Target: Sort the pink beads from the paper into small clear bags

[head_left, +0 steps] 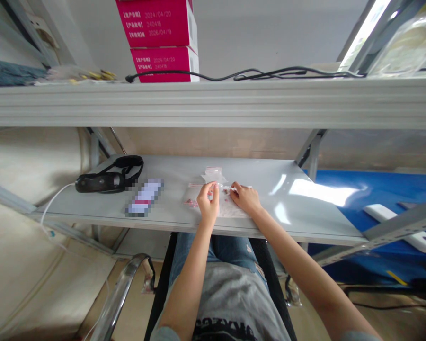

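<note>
My left hand (208,202) is raised a little over the shelf top, thumb and index finger pinched together. What sits in the pinch is too small to make out. Just behind its fingertips lies a small clear plastic bag (213,173). My right hand (246,199) rests lower, its fingers curled down at small reddish pieces (226,192) on a white, see-through sheet or bag (230,210). Whether those fingers grip a piece is hidden. Left of my left hand lies another clear bag (191,194) with a reddish edge and red bits in it.
A blurred-out phone (144,198) and a black strapped device (108,180) with a white cable lie on the left. Above, an upper shelf (213,104) crosses the view, bearing pink boxes (163,64) and a black cable (262,73). A metal post (404,220) stands right.
</note>
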### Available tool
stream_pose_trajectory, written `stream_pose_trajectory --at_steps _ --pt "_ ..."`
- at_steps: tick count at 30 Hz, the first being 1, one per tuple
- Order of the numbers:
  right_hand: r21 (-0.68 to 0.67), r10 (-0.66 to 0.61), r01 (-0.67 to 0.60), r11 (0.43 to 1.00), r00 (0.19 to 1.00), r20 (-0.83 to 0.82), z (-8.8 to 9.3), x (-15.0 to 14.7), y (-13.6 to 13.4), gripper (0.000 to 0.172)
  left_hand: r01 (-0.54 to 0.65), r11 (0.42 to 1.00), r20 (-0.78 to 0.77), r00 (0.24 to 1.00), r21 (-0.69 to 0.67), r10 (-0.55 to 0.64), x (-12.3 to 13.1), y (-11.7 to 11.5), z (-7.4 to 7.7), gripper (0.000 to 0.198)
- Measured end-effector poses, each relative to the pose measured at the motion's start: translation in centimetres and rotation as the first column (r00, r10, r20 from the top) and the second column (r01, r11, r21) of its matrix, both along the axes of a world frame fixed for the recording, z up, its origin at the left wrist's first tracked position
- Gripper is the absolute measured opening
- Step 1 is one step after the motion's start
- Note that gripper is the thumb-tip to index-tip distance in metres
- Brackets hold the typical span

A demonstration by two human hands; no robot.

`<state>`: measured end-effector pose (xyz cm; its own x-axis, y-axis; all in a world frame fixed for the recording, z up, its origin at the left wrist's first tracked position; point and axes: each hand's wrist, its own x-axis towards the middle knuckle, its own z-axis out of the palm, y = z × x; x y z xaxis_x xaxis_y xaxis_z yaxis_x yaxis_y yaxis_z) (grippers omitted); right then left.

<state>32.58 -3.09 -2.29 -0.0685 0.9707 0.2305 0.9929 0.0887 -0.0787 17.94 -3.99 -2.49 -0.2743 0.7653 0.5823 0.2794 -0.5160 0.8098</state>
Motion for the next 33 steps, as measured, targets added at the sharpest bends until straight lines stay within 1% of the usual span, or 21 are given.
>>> stream_pose_trajectory --at_steps 3,10,14,18,20,22,24,27,29,31,33 --pt "0.015 0.020 -0.020 1.000 1.000 -0.005 0.0 0.1 0.0 0.027 -0.001 1.000 0.006 1.000 0.003 0.001 0.0 0.0 0.0 0.024" --pt "0.000 0.032 -0.032 0.999 0.999 0.000 0.2 0.0 0.0 0.030 0.009 1.000 0.007 1.000 0.000 -0.009 0.0 0.1 -0.2 0.024" --pt "0.023 0.049 -0.049 0.999 0.999 -0.012 0.1 0.1 0.0 0.029 0.011 1.000 0.002 1.000 0.001 -0.011 0.0 0.1 -0.1 0.023" --pt "0.096 0.114 -0.107 0.990 0.991 -0.064 -0.1 0.3 0.1 0.028 0.016 1.000 -0.012 1.000 -0.001 -0.016 0.0 0.1 -0.1 0.023" --pt "0.149 0.132 -0.115 0.982 0.985 -0.107 -0.1 0.5 0.2 0.028 0.017 1.000 -0.021 1.000 -0.003 -0.017 0.0 0.1 -0.1 0.023" --pt "0.215 0.115 -0.075 0.974 0.977 -0.178 0.0 0.7 0.1 0.030 0.028 1.000 -0.032 0.999 -0.003 -0.028 0.0 0.0 -0.1 0.024" --pt "0.280 0.081 -0.003 0.960 0.960 -0.269 0.1 0.9 0.1 0.034 0.056 0.998 -0.050 0.997 0.004 -0.056 0.0 -0.1 0.0 0.025" --pt "0.330 0.043 0.099 0.939 0.916 -0.398 0.6 1.4 0.1 0.041 0.135 0.991 -0.120 0.984 0.020 -0.132 0.1 -0.3 0.1 0.027" --pt "0.308 0.053 0.117 0.944 0.870 -0.490 0.8 1.6 0.4 0.045 0.195 0.981 -0.182 0.965 0.022 -0.187 0.2 -0.4 0.2 0.029" --pt "0.249 0.105 0.064 0.966 0.787 -0.608 0.9 1.6 0.8 0.046 0.247 0.969 -0.239 0.942 0.018 -0.236 0.3 -0.4 0.2 0.032" --pt "0.172 0.158 -0.043 0.984 0.656 -0.738 1.0 1.4 1.5 0.043 0.281 0.959 -0.283 0.922 0.017 -0.265 0.4 -0.4 0.1 0.033"
